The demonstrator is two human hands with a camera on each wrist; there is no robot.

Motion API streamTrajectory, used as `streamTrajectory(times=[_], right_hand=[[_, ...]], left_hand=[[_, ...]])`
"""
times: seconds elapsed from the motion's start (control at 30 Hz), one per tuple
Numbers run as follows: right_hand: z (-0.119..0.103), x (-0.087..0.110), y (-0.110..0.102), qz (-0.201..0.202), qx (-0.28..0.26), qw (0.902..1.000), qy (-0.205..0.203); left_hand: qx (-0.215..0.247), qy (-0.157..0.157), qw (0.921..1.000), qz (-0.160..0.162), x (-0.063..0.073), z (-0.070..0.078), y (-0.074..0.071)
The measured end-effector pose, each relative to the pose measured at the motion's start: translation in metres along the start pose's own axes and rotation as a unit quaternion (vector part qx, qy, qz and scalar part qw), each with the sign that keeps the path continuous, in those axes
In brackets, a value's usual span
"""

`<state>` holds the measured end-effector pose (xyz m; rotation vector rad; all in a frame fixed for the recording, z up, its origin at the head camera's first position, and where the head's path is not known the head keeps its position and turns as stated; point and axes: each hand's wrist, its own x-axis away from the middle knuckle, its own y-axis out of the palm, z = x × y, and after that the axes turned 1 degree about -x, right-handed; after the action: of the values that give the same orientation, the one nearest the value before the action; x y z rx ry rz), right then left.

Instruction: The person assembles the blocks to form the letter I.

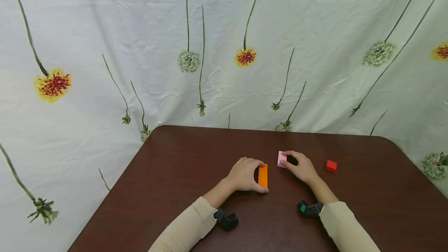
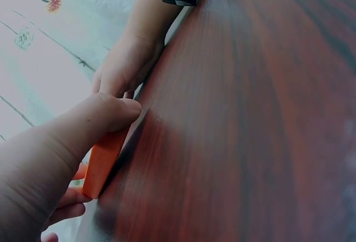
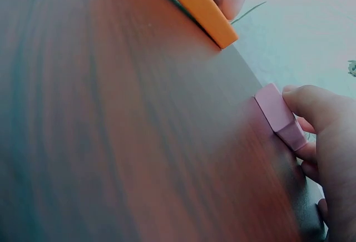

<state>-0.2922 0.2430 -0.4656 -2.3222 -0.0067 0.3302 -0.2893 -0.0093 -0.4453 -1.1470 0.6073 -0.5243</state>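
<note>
In the head view my left hand point(image 1: 245, 175) grips a long orange block point(image 1: 263, 176) by its two ends, thumb at the near end and fingers at the far end. The left wrist view shows the thumb over one end of that orange block point(image 2: 104, 164). To the right, my right hand point(image 1: 301, 167) pinches a small pink block point(image 1: 281, 159) between thumb and fingers. That pink block point(image 3: 276, 111) appears on the tabletop in the right wrist view, apart from the orange one. A red block point(image 1: 331, 165) lies to the right of my right hand, untouched.
The dark brown wooden table point(image 1: 196, 151) has rounded far corners. Behind it hangs a pale cloth point(image 1: 224, 84) with printed flowers. Black straps with small devices sit on both wrists, the right one point(image 1: 310, 208) bearing a green patch.
</note>
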Motion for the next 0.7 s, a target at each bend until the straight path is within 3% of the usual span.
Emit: streamTrajectory(times=[0.4, 0.7], right_hand=[[0.0008, -0.0002, 0.0008, -0.001, 0.001, 1.0000, 0.000], [0.0015, -0.0003, 0.0006, -0.001, 0.001, 1.0000, -0.008]], left_hand=[[0.007, -0.006, 1.0000, 0.003, 0.0018, -0.0017, 0.0033], [0.049, -0.012, 0.9987, -0.005, 0.0024, -0.0075, 0.0061]])
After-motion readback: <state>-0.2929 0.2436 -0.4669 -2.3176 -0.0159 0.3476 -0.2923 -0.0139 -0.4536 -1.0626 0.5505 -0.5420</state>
